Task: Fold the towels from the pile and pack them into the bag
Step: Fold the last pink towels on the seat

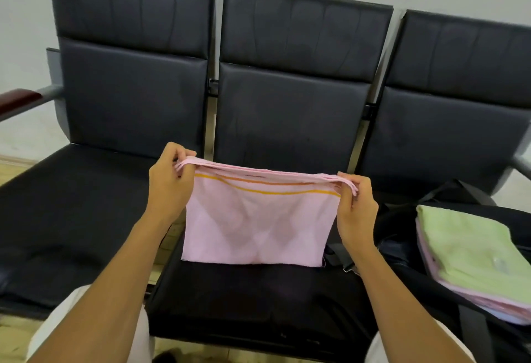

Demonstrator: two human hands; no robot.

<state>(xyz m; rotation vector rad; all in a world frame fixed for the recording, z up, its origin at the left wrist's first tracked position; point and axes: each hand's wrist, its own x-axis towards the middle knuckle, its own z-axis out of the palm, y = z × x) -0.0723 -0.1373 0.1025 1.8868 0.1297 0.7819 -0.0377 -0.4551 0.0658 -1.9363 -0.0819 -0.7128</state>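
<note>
A pink towel [255, 224] with orange stripes near its top hangs folded over the middle seat of a black bench. My left hand [168, 183] pinches its upper left corner. My right hand [356, 207] pinches its upper right corner, so the top edge is stretched between them. The towel's lower edge touches the seat cushion. At the right, a black bag [402, 236] lies open on the right seat, holding a stack of folded towels with a green towel [471, 244] on top and pink ones under it.
The bench [287, 104] has three black padded seats with backrests against a pale wall. A wood-topped armrest [20, 98] sticks out at the far left. The bag's strap [471, 331] runs across its front.
</note>
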